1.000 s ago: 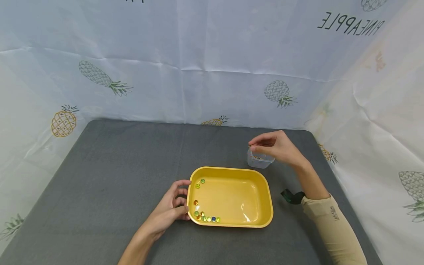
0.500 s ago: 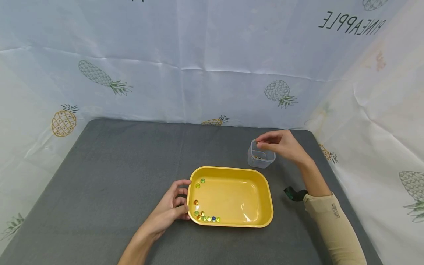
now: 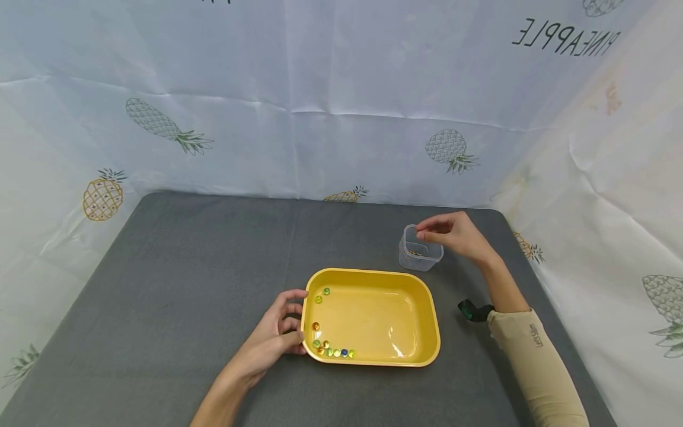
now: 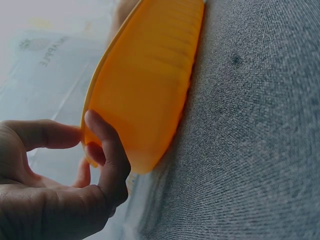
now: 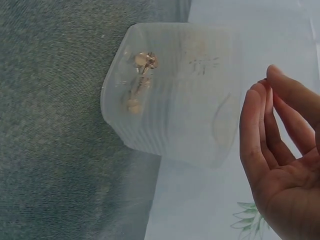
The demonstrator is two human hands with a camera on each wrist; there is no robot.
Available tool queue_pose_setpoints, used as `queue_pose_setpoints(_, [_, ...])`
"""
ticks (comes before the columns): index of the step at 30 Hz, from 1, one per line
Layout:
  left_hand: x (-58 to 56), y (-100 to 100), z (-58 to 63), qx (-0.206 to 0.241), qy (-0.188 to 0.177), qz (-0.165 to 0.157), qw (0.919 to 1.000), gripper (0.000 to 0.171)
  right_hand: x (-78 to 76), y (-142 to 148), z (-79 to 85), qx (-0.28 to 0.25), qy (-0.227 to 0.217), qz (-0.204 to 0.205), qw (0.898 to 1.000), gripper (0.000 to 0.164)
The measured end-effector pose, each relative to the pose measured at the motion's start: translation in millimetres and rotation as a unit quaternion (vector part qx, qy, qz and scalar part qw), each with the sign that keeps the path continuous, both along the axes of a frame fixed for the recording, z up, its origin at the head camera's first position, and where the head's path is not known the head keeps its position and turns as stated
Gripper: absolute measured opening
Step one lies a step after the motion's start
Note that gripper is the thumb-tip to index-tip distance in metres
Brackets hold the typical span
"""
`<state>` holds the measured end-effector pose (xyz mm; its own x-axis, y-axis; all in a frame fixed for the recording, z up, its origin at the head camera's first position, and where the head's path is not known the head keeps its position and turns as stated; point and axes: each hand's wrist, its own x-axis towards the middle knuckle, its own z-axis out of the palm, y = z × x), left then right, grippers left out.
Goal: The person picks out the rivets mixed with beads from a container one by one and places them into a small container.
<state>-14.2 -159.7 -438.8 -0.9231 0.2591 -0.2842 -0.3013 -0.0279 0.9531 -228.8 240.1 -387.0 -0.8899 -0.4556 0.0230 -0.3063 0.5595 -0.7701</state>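
My left hand point(image 3: 272, 335) grips the left end of a yellow plastic tray point(image 3: 373, 273), fingers and thumb at its rim in the left wrist view. Several glass marbles point(image 3: 337, 353), green, amber and one blue, lie along the tray's left end and near-left corner. Over the back right rim of a clear plastic tub point(image 3: 421, 263), my right hand point(image 3: 450, 236) has thumb and fingertips pinched together on a tiny thumbtack, mostly hidden by the fingers. At the tub's bottom lie several brass-coloured thumbtacks point(image 5: 142, 75), seen through its wall in the right wrist view.
The tub stands just behind the tray's back right corner on a grey cloth-covered table point(image 3: 213, 249). A dark green strap point(image 3: 472, 311) sticks out by the right sleeve point(image 3: 533, 362). Pineapple-print curtains point(image 3: 320, 89) hang behind the table and at both sides.
My right hand has moved slightly right, from the tub's left side to its back right rim, uncovering more of the opening. The left hand, tray and marbles stay as they were.
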Motion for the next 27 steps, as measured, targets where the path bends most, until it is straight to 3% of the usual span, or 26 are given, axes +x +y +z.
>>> queue_pose_setpoints(27, [-0.1,0.1,-1.2,0.000,-0.002,0.003,1.0000,0.077,-2.1,-0.3,-8.2,0.032,0.016,-0.006,0.999,0.029])
